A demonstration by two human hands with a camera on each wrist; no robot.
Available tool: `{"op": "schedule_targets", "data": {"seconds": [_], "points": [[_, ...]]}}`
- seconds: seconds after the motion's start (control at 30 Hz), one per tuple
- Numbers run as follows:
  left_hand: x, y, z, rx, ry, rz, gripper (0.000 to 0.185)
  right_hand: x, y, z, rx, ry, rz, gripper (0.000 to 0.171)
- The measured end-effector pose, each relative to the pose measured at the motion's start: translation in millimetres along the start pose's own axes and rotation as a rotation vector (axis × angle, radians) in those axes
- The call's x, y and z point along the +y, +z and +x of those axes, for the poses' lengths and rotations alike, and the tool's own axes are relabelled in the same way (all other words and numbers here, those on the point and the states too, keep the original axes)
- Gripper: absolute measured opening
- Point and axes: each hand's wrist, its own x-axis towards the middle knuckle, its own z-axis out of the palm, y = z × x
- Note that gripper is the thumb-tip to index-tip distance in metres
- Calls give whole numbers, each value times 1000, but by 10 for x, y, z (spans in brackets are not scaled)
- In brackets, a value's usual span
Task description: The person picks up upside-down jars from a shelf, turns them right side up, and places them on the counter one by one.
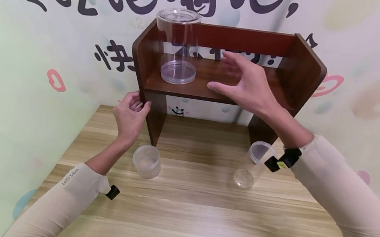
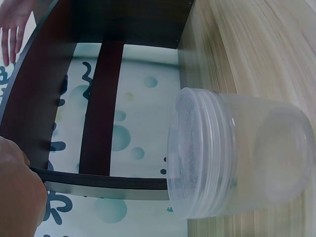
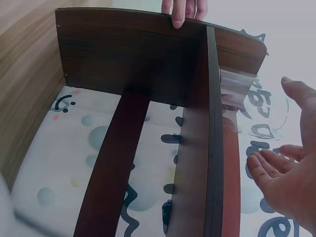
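Observation:
A dark brown wooden desktop shelf [image 1: 251, 41] stands against the wall on the table. My left hand [image 1: 130, 117] grips the front edge of its left side panel, thumb on the near side; the right wrist view shows fingertips [image 3: 177, 20] lapping over that panel. On the left end of the upper board stands a tall clear plastic jar [image 1: 179, 42]. To the right of this jar, my right hand [image 1: 251, 82] hovers above the board with thumb and fingers spread and nothing between them. A gap separates it from the jar.
Below, a short translucent tub [image 1: 147, 162] sits on the wood-grain table [image 1: 195, 209] by the shelf's left foot. Another clear jar [image 1: 253, 167] is near the right foot, under my right forearm. Behind the shelf rises a wall [image 1: 91, 49] with printed lettering.

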Motion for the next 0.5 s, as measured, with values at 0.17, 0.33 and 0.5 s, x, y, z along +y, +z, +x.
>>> {"op": "schedule_targets", "data": {"seconds": [0.17,0.33,0.5], "points": [[-2,2,-7,0,0,-5,29,-39,72,186,4,26,34,86],[1,0,-10,2,1,-10,29,-121,112,348,12,48,92,88],[2,9,-1,8,13,-19,28,-215,146,492,17,92,157,91]]}}
